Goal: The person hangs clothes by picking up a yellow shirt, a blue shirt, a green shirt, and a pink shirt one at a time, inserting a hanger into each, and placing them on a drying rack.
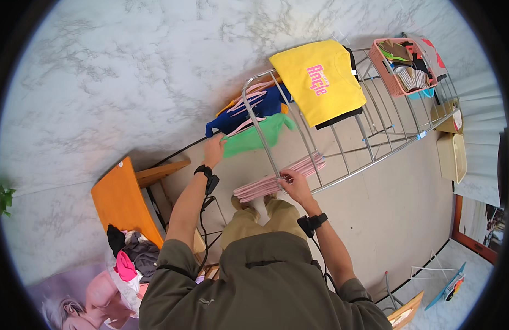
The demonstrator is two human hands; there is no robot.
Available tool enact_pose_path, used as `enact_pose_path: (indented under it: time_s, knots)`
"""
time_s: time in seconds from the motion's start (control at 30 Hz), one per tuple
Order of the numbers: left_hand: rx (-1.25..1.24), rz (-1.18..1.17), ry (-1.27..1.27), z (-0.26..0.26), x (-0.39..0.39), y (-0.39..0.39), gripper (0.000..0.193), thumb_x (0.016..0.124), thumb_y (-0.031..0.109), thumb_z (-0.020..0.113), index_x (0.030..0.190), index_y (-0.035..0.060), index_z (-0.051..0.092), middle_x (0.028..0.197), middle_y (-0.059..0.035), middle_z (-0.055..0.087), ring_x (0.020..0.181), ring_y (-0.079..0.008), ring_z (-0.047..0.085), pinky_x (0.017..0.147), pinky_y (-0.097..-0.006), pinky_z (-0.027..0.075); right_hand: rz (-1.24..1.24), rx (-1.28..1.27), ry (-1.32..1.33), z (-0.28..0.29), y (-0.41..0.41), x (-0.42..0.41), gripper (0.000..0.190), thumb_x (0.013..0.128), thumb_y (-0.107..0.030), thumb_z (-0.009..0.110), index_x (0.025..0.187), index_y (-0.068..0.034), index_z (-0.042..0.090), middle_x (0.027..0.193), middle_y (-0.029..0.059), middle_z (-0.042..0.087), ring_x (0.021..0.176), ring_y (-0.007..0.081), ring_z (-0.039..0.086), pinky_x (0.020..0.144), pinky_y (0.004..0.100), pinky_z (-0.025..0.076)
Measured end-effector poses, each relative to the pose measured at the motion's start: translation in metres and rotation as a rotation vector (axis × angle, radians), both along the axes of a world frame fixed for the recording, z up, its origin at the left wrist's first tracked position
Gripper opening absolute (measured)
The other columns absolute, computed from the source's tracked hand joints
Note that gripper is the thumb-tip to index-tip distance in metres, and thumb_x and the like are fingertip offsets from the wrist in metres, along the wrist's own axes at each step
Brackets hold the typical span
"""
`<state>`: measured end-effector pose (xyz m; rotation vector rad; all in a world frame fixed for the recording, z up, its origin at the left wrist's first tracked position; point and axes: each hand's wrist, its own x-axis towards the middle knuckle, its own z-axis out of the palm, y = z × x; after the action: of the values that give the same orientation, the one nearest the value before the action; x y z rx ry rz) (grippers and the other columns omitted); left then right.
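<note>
My left hand (214,149) is at the near sleeve end of a green garment (254,136), which hangs on a pink hanger at the metal drying rack (260,123). Whether the fingers grip the cloth is not clear. Behind it hang a blue garment (262,103) and more pink hangers. At the rack's near corner, my right hand (291,183) has its fingers closed around the hooks of a bundle of pink hangers (254,189). A folded yellow shirt (328,86) with pink lettering lies on the rack, over a black cloth.
Farther along the rack sits a pink basket (388,78) of clothes. Beige bins (451,159) stand beyond its far end. An orange table (124,198) is at the left, near piled clothes (141,255). An ironing board (446,284) stands at lower right.
</note>
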<state>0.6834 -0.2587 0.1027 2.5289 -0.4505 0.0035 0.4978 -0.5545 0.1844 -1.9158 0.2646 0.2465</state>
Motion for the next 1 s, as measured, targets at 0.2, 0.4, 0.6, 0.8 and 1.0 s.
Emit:
enact_pose_path:
  time_s: [0.2, 0.4, 0.6, 0.8, 1.0]
  knots:
    - [0.034, 0.079, 0.068, -0.024, 0.023, 0.003, 0.017, 0.086, 0.016, 0.062, 0.092, 0.0005, 0.059, 0.087, -0.0224, 0.062, 0.084, -0.0424, 0.059, 0.069, -0.0485, 0.045, -0.002, -0.022, -0.05, 0.001, 0.007, -0.002, 0.033, 0.078, -0.014, 0.073, 0.105, 0.002, 0.064, 0.096, 0.017, 0.066, 0.085, 0.0277, 0.065, 0.076, 0.0342, 0.052]
    - [0.141, 0.207, 0.166, -0.02, 0.047, -0.025, 0.015, 0.087, 0.017, 0.061, 0.091, 0.0033, 0.058, 0.087, -0.0207, 0.064, 0.085, -0.0415, 0.06, 0.069, -0.0501, 0.047, -0.065, 0.034, -0.119, -0.005, 0.006, -0.002, 0.033, 0.078, -0.008, 0.072, 0.108, 0.001, 0.061, 0.103, 0.016, 0.064, 0.088, 0.0275, 0.063, 0.079, 0.0337, 0.052]
    - [0.202, 0.274, 0.287, -0.049, 0.098, -0.023, 0.028, 0.087, 0.023, 0.061, 0.112, 0.0099, 0.064, 0.102, -0.0193, 0.066, 0.099, -0.0386, 0.06, 0.083, -0.0496, 0.048, -0.122, 0.075, -0.14, -0.009, 0.01, 0.003, 0.032, 0.079, -0.006, 0.07, 0.109, 0.001, 0.06, 0.106, 0.016, 0.063, 0.09, 0.0267, 0.063, 0.079, 0.0333, 0.051]
    - [0.153, 0.312, 0.191, -0.057, 0.129, -0.029, 0.032, 0.083, 0.026, 0.064, 0.109, 0.0079, 0.066, 0.102, -0.0186, 0.066, 0.099, -0.0367, 0.061, 0.085, -0.0469, 0.048, -0.083, -0.017, -0.044, -0.002, 0.014, -0.004, 0.032, 0.079, -0.004, 0.07, 0.109, 0.001, 0.06, 0.105, 0.0154, 0.063, 0.088, 0.0259, 0.062, 0.078, 0.0334, 0.051]
    - [0.064, 0.363, -0.05, -0.038, 0.114, -0.028, 0.04, 0.081, 0.016, 0.066, 0.118, 0.0051, 0.056, 0.112, -0.0187, 0.061, 0.104, -0.0362, 0.058, 0.085, -0.0458, 0.048, -0.101, 0.039, -0.147, -0.009, 0.023, -0.002, 0.032, 0.08, -0.003, 0.069, 0.11, 0.0, 0.059, 0.104, 0.0145, 0.063, 0.09, 0.0268, 0.063, 0.079, 0.0334, 0.051]
